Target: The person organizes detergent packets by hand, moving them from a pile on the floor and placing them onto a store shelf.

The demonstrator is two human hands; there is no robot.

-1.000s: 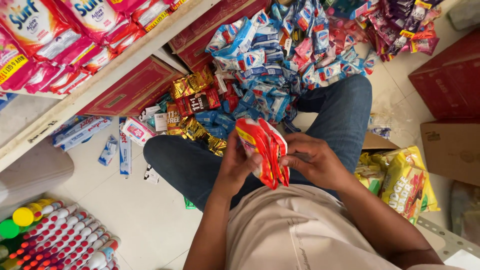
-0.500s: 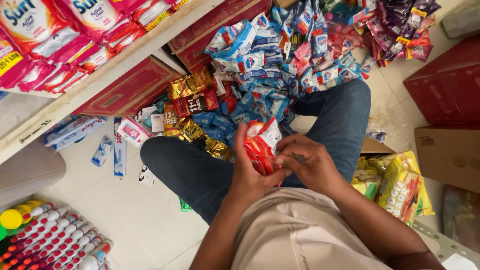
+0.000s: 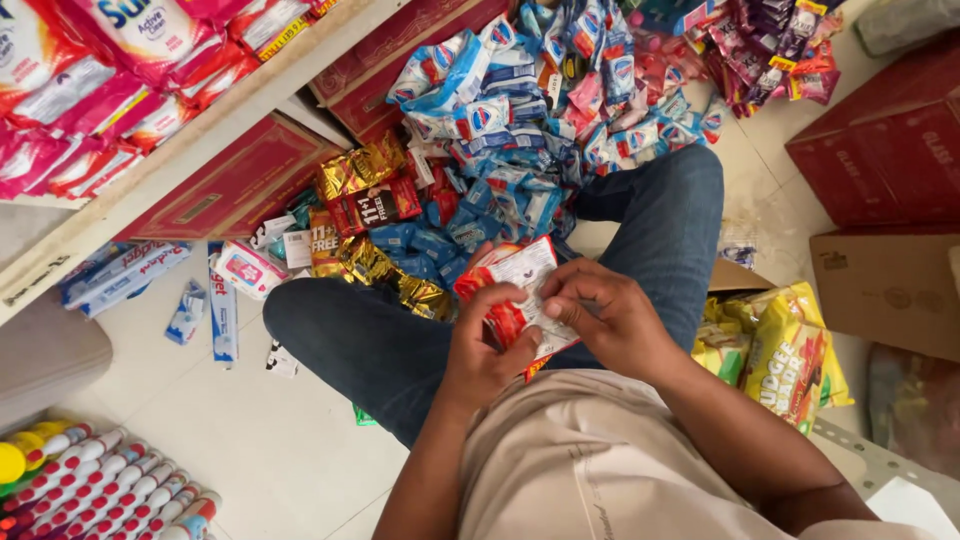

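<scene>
I sit on a tiled floor in blue jeans with my legs apart. Both hands hold a small stack of red and white sachets (image 3: 520,285) in front of my lap. My left hand (image 3: 487,345) grips the stack from the left side, thumb over the red edge. My right hand (image 3: 600,315) pinches the white back of the stack from the right. Just beyond my hands lies a big heap of blue and white sachet strips (image 3: 520,130), with gold and red packets (image 3: 365,215) to its left.
A shelf (image 3: 190,150) with pink and red pouches runs along the upper left, dark red boxes (image 3: 235,185) under it. Toothpaste boxes (image 3: 130,270) lie on the floor. Yellow packets (image 3: 785,350) and cardboard cartons (image 3: 885,180) stand at right. Capped tubes (image 3: 100,490) fill the lower left.
The red sachets have turned from a fanned, upright bunch to a flatter stack showing a white back. Both hands have closed in on it, lower and nearer my lap.
</scene>
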